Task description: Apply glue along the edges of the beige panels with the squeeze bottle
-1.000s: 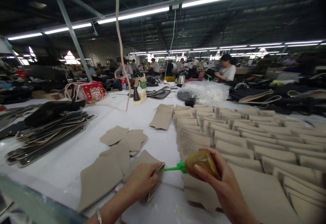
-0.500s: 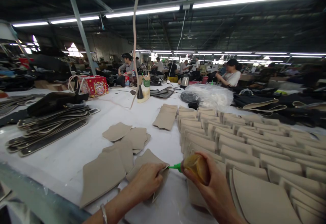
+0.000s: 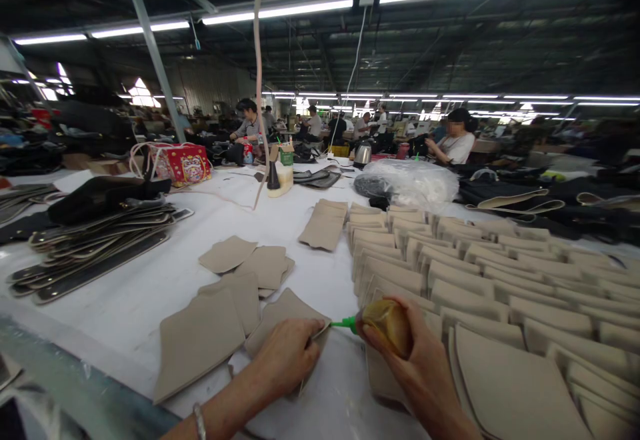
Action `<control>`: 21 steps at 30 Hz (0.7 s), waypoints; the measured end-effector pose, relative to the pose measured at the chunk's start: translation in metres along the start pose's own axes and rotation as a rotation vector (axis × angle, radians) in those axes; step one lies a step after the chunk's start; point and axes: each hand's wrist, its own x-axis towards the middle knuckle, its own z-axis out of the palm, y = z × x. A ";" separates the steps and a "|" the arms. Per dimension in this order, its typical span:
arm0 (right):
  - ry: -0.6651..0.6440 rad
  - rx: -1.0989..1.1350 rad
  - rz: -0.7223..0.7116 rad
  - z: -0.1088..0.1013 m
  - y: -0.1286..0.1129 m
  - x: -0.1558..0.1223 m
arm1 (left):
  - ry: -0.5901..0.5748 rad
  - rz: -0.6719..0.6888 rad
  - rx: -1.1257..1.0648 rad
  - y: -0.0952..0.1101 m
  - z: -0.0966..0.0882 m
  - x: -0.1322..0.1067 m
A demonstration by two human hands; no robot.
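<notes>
Pinched in my left hand (image 3: 293,353) is a beige leather-like piece (image 3: 287,308), held near its right corner. My right hand (image 3: 417,357) is wrapped round a squeeze bottle (image 3: 387,323) of amber liquid, which lies tilted on its side. The bottle's green nozzle (image 3: 344,323) points left, and its tip is at the edge of the piece beside my left fingertips. Left of my left hand, larger flat beige pieces (image 3: 203,337) overlap on the white tabletop. Part of the held piece is hidden under my left hand.
Rows of folded beige pieces (image 3: 465,287) fill the right side. Black strips (image 3: 100,247) are stacked at the left. Farther back are a red patterned bag (image 3: 183,162), a clear plastic bag (image 3: 415,183) and a hanging cord (image 3: 257,60). Co-workers (image 3: 456,139) sit beyond the table.
The view has shifted slightly. Both hands stay in nearly the same place, with the nozzle tip still at the edge of the beige piece.
</notes>
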 end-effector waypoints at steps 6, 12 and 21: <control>-0.073 0.088 0.081 -0.003 0.007 0.003 | 0.032 0.040 0.011 0.000 0.001 -0.001; -0.038 0.084 0.128 -0.003 0.012 0.003 | 0.040 0.056 0.015 -0.001 0.001 -0.001; 0.005 0.118 0.138 -0.002 0.011 0.005 | 0.044 0.056 -0.003 -0.007 0.005 -0.001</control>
